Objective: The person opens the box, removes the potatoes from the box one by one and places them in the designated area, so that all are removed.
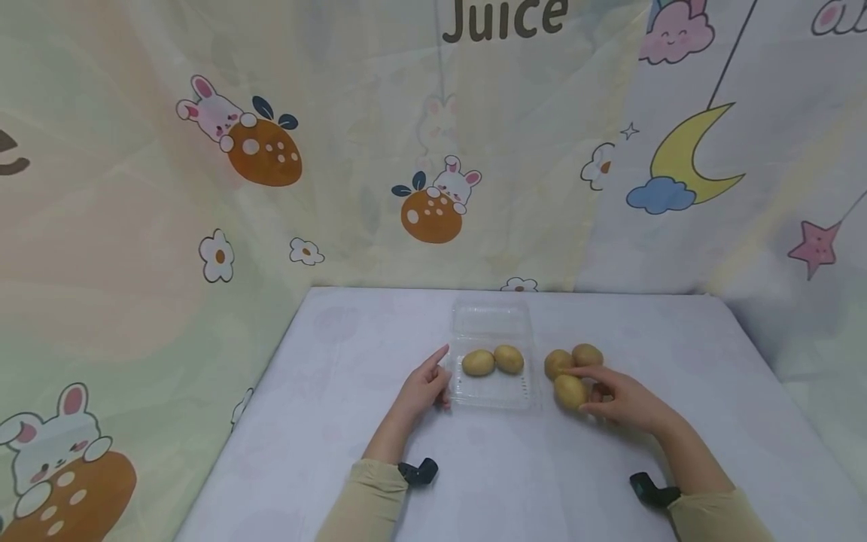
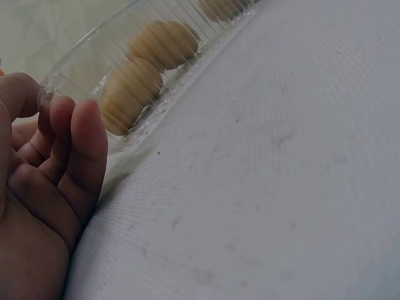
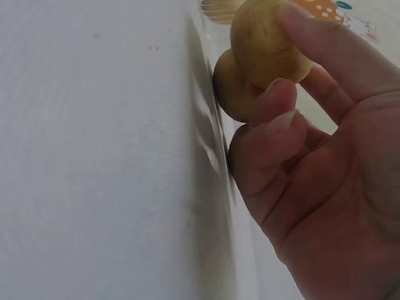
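A clear plastic clamshell box [image 1: 491,393] lies with its lid folded back on the table, and two small potatoes [image 1: 478,363] sit side by side in its base. My left hand [image 1: 421,388] is at the box's left side; in the left wrist view its bent fingers [image 2: 89,134] hold the rim at the near corner. To the right of the box, my right hand [image 1: 623,397] pinches a potato [image 3: 265,44] between thumb and fingers. Close beside that one are two more potatoes [image 1: 587,355], partly covered by the hand in the right wrist view.
A white cloth covers the table [image 1: 325,436]. Behind it hangs a printed curtain [image 1: 366,135] with rabbits, a moon and flowers. Each wrist carries a small black camera [image 1: 418,472].
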`<state>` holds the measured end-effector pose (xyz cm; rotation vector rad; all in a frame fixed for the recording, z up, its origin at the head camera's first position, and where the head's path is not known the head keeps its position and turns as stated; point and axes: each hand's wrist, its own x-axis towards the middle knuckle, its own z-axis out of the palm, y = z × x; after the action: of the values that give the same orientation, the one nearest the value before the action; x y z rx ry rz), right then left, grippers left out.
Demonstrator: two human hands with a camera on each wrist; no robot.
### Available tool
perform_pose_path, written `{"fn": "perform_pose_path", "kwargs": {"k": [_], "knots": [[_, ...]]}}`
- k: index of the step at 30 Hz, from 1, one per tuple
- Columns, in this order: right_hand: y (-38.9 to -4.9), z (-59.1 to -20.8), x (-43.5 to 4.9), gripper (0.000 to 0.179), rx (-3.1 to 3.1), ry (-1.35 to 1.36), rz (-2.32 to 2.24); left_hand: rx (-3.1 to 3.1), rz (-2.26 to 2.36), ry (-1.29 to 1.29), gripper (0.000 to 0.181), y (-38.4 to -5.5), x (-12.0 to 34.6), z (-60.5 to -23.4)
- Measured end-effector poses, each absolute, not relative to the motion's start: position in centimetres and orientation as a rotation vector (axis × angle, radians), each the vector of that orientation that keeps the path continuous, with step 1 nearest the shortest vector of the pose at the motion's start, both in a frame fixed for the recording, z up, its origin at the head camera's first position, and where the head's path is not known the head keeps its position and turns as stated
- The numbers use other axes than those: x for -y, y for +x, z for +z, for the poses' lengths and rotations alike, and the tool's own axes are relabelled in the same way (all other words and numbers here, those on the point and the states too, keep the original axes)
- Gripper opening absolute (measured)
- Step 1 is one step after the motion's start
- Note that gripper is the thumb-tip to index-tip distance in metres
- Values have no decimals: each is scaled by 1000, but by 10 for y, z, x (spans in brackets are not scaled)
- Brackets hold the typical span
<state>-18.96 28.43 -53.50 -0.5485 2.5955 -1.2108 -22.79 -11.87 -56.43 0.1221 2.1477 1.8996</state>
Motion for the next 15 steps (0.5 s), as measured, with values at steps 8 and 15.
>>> {"fn": "perform_pose_path", "kwargs": {"k": [8, 15], "knots": [[-188, -541, -286, 63, -2641, -516, -1164, -2112, 1922, 126, 59, -229, 120, -566], [-188, -544, -287, 62, -2642, -535, -1169, -2124, 1915, 124, 58, -229, 120, -566]]}}
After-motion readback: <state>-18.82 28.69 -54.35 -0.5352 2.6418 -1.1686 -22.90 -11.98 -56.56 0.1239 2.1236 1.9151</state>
